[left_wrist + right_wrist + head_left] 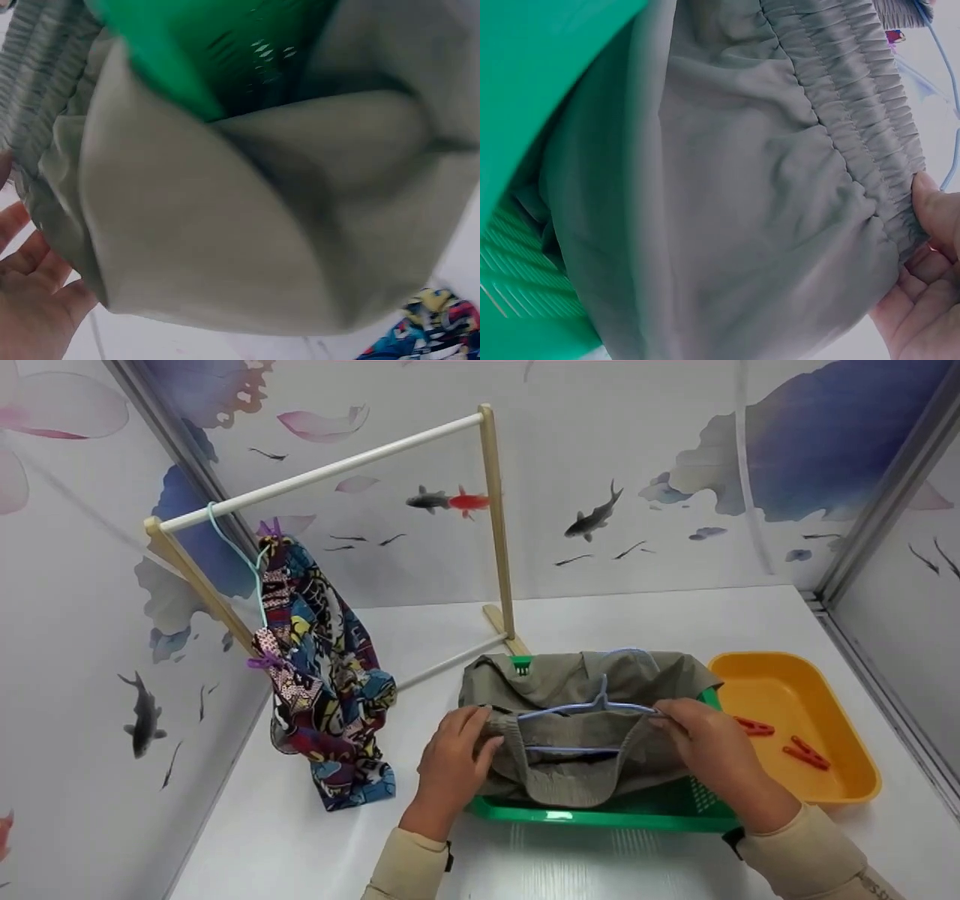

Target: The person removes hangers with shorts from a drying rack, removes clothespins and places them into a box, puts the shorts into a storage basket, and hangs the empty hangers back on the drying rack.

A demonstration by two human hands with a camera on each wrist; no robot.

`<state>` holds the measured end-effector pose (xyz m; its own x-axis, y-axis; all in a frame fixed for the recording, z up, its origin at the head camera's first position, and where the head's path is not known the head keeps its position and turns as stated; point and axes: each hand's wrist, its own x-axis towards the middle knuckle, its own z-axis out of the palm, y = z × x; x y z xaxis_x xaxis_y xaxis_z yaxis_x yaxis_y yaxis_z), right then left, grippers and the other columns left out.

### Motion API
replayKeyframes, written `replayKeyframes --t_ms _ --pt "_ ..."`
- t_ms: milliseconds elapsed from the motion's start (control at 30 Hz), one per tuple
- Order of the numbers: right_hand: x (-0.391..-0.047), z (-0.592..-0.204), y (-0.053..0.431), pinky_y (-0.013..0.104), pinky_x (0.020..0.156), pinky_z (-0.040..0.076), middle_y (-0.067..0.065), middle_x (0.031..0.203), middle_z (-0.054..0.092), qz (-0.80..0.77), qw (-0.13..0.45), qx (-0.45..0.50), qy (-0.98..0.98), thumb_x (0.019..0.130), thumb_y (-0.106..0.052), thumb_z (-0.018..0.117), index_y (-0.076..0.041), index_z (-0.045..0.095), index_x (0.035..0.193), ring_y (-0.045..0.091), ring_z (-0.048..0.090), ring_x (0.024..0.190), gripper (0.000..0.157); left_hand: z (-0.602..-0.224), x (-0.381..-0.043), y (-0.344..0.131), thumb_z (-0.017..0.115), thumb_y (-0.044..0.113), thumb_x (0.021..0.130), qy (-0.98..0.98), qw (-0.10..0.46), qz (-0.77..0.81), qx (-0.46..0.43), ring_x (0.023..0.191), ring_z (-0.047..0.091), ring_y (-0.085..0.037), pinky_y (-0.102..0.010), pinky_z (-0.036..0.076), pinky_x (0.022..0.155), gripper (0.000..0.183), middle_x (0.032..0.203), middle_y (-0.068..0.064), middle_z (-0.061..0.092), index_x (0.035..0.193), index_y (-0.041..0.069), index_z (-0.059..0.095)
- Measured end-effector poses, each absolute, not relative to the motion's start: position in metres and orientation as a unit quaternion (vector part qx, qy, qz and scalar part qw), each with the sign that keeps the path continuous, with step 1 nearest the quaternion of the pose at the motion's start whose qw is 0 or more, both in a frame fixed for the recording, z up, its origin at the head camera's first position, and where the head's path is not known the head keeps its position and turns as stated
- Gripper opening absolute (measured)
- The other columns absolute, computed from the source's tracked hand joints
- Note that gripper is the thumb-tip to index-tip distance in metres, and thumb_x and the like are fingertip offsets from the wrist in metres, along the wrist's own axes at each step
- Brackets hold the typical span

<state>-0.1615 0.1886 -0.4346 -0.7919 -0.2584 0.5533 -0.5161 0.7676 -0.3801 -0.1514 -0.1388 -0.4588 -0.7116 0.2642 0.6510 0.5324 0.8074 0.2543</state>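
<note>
Grey-green elastic-waist pants (574, 784) lie bunched over a green basket (600, 819), covering most of it. A blue hanger (602, 701) stands hook-up at the waist opening, its arms reaching toward both sides of the waistband (855, 97). My left hand (455, 757) grips the waistband's left side, the fingers over the cloth and the thumb near the opening. On the other side, my right hand (712, 754) pinches the waistband at the hanger's right end. Another blue hanger (630, 651) shows partly behind, resting on the cloth.
To the left stands a wood-and-white drying rack (322, 472). A colourful patterned garment (322, 675) hangs there from a light-blue hanger (259, 577), with purple clips (264, 661) on it. On the right, a yellow tray (780, 682) holds red clothespins (806, 754).
</note>
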Motion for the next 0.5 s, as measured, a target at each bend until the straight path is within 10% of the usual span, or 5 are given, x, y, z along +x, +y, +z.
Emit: replayKeyframes --t_ms 500 --pt "-0.15 -0.427 0.196 0.036 0.07 0.054 0.01 0.082 0.07 0.233 0.344 0.227 -0.881 0.065 0.011 0.081 0.001 0.071 0.089 0.024 0.068 0.076 0.029 -0.428 -0.16 -0.125 0.071 0.012 0.087 -0.889 0.287 -0.203 -0.293 0.1 0.062 -0.021 -0.033 0.054 0.085 0.029 0.104 -0.007 0.065 0.115 0.006 0.065"
